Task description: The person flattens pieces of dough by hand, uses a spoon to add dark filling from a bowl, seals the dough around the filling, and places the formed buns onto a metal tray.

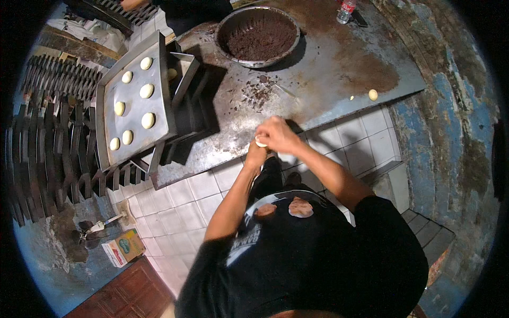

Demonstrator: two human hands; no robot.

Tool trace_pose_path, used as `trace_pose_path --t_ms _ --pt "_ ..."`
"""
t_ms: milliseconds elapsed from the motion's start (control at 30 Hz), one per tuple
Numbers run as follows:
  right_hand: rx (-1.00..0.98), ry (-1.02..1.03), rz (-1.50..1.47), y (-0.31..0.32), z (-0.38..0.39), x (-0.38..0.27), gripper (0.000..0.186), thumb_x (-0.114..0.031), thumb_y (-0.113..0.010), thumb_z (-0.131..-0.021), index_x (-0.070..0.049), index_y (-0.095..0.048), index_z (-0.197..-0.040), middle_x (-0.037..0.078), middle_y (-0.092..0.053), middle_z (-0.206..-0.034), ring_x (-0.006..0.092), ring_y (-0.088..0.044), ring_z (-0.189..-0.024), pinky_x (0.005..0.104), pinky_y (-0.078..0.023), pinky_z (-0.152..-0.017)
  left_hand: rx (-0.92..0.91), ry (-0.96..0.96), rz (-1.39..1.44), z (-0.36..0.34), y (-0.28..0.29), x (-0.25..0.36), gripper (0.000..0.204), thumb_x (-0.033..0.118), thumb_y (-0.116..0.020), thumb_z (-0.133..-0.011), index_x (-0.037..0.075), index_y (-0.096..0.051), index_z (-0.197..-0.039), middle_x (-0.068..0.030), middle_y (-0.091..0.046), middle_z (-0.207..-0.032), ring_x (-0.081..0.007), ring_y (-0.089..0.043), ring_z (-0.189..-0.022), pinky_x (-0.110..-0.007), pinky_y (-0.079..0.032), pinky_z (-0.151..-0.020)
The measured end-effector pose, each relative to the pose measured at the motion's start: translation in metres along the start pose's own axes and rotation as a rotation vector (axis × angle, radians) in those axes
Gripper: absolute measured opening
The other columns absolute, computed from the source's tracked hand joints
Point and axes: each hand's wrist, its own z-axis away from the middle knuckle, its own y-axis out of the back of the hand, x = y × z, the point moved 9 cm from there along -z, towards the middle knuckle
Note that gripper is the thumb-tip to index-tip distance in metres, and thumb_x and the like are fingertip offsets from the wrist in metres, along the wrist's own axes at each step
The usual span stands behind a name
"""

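Both of my hands meet at the table's near edge around a small pale dough ball (261, 143). My left hand (257, 152) is closed beneath and around the dough. From above, my right hand (277, 133) presses on it with bent fingers, which cover most of the ball. On the left, a metal baking tray (132, 99) bears several pale round dough pieces, spaced apart. Beyond my hands stands a large metal bowl (254, 63) with dark brown crumbly filling (258, 38) in it.
Dark crumbs (260, 90) litter the metal table (328, 69). A lone dough ball (373, 95) lies near its right edge, and a plastic bottle (346, 11) stands at the back. Stacked dark trays (50, 143) fill the left side. A cardboard box (123, 247) sits at lower left.
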Motion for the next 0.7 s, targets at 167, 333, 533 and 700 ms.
trace_pose_path --t_ms 167,333,533,700 --pt "0.406 -0.334 0.153 0.06 -0.075 0.149 0.02 -0.012 -0.064 -0.089 -0.001 -0.068 -0.105 0.021 -0.067 -0.101 0.0383 -0.062 -0.106 0.0456 -0.049 -0.093 0.024 -0.325 -0.022 -0.02 0.01 0.093 0.051 -0.007 -0.053 -0.092 0.005 -0.047 -0.141 -0.0069 -0.067 -0.117 -0.0159 -0.063 -0.111 -0.03 -0.047 -0.1" --pt "0.006 -0.302 0.434 0.004 -0.123 0.212 0.023 -0.008 -0.058 -0.09 0.004 -0.063 -0.108 0.027 -0.065 -0.105 0.0449 -0.063 -0.102 0.0516 -0.05 -0.09 0.115 -0.349 0.077 -0.071 0.043 0.158 0.098 -0.013 -0.074 -0.077 0.01 -0.018 -0.154 -0.0098 -0.064 -0.117 -0.0188 -0.063 -0.11 -0.032 -0.049 -0.1" --pt "0.237 -0.049 -0.048 0.119 -0.209 0.092 0.02 -0.014 -0.053 -0.099 0.001 -0.066 -0.095 0.022 -0.068 -0.073 0.0382 -0.069 -0.059 0.0442 -0.056 -0.055 0.225 -0.348 -0.022 -0.135 0.112 0.196 0.047 -0.002 -0.076 -0.082 0.004 -0.054 -0.123 -0.0095 -0.072 -0.11 -0.0149 -0.067 -0.102 -0.03 -0.051 -0.094" --pt "-0.047 -0.271 0.46 0.084 -0.313 0.174 0.018 -0.015 -0.059 -0.091 -0.002 -0.071 -0.09 0.026 -0.067 -0.08 0.0399 -0.07 -0.074 0.0474 -0.052 -0.064 0.345 -0.363 -0.129 -0.192 0.141 0.216 0.043 0.003 -0.081 -0.081 0.001 -0.058 -0.117 -0.0069 -0.071 -0.103 -0.012 -0.066 -0.095 -0.029 -0.052 -0.088"
